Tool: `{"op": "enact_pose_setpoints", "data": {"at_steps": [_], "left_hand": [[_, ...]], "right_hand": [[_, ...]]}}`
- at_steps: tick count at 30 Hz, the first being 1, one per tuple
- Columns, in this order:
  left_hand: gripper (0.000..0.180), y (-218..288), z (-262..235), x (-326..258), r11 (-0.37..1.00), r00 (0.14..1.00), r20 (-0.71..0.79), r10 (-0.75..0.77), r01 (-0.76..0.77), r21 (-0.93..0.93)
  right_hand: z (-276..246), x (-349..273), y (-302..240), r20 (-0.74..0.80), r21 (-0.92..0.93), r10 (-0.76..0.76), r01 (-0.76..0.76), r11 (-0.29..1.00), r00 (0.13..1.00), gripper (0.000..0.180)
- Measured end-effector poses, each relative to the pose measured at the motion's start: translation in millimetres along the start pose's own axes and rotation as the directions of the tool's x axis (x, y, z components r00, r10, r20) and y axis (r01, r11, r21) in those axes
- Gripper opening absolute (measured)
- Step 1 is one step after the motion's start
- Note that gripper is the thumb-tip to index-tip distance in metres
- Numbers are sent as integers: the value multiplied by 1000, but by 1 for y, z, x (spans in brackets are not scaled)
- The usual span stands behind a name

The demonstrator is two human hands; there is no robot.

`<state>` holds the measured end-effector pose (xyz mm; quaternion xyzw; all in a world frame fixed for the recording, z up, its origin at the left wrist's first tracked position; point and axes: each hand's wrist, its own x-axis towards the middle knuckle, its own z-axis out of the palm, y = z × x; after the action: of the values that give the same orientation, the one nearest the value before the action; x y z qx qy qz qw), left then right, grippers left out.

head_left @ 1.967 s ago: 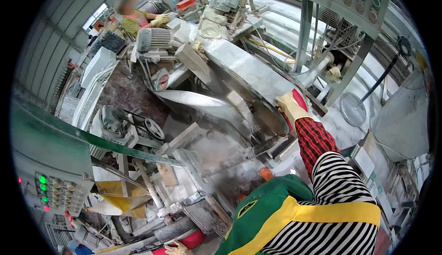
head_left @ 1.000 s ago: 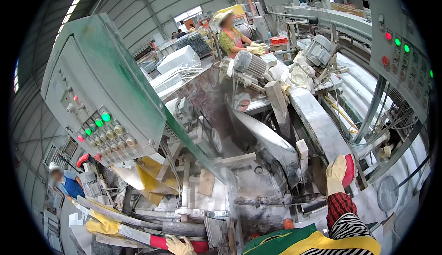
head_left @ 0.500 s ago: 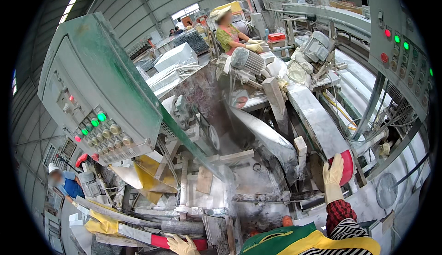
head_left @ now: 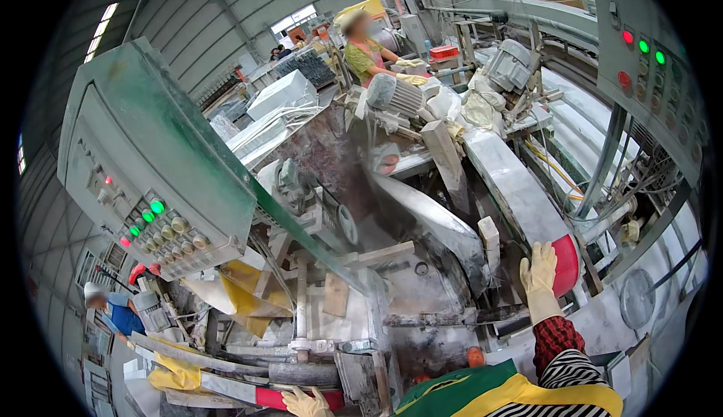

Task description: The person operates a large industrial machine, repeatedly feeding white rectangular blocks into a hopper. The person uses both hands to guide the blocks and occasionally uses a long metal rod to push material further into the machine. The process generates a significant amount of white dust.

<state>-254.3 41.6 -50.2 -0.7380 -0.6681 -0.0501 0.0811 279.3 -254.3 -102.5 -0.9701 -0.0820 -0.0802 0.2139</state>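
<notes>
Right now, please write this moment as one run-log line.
right hand: gloved, open, at red curved panel | left hand: gloved, at red band | left control box: red and green lit

Right hand [head_left: 539,272] is stretched ahead, left hand [head_left: 307,403] leftward, both outspread.

Right glove [head_left: 539,272] and left glove [head_left: 307,403]: matt and rubbery-looking on my remote feed. Red band on the right [head_left: 566,265]: smooth, with a faint sheen; I cannot tell its material. Control cabinet [head_left: 143,153]: painted metal, semi-gloss, scuffed. Finned motor [head_left: 397,95]: dull, dusty metal. Squared block [head_left: 444,157]: rough, bare wood. I see matt cloth in the apron [head_left: 459,388] and checked sleeve [head_left: 556,339]; yellow sheet [head_left: 245,293]: creased, plastic-looking.
</notes>
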Motion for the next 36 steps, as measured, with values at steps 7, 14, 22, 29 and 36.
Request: {"op": "enact_pose_setpoints", "data": {"at_steps": [7, 14, 22, 29, 36], "left_hand": [[78, -25, 10, 18, 997, 996, -56, -69, 68, -22], [80, -52, 55, 23, 994, 985, -174, 5, -24, -106], [66, -25, 16, 19, 996, 982, -188, 30, -15, 84], [73, -75, 42, 64, 989, 985, -141, -101, 84, -123], [52, -74, 40, 55, 998, 965, -263, -17, 34, 58]], "right_hand": [[-36, 7, -4, 15, 51, 110, -110, 993, 994, 71], [5, 32, 7, 28, -101, 130, -126, 987, 991, 60], [-3, 32, -8, 37, -99, 201, -197, 975, 979, 63], [7, -20, 21, -86, -1, 183, -184, 983, 979, 80], [11, -66, 28, 46, 33, 41, -43, 999, 998, 95]]}}
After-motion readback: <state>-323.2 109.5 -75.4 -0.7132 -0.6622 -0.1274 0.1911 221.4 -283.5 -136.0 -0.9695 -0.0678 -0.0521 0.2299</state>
